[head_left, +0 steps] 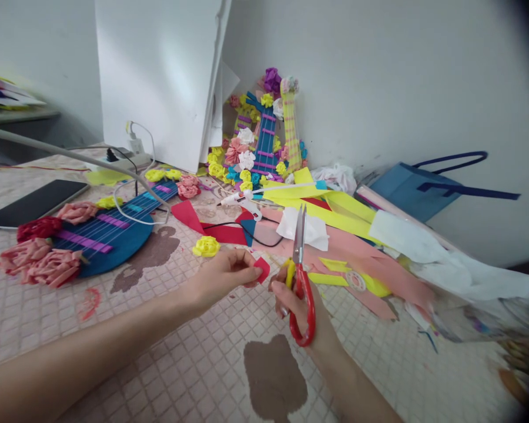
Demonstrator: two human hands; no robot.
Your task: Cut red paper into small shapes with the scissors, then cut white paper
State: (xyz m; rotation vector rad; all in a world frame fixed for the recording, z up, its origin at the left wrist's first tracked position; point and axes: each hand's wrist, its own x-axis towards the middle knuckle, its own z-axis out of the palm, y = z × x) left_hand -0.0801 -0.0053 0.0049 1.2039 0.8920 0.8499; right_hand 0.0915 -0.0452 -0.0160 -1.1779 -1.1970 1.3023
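My left hand (233,270) pinches a small red piece of crepe paper (261,269) between thumb and fingers. Just beside it, my right hand (302,299) holds scissors (304,305) with red handles, their blades pointing up and away from me. A narrow yellow piece (290,274) also shows at the right fingers; what it is I cannot make out. Behind the left hand sits a yellow paper flower (206,247). To the left lies a blue guitar-shaped craft (114,247) with purple strips, white strings and paper roses.
A white glue gun (240,200) lies beyond my hands among yellow strips (348,210) and pink paper (357,252). A tablet (35,202) and power strip (136,158) stand left. Decorated guitars (267,138) lean at the wall; a blue bag (412,188) lies right.
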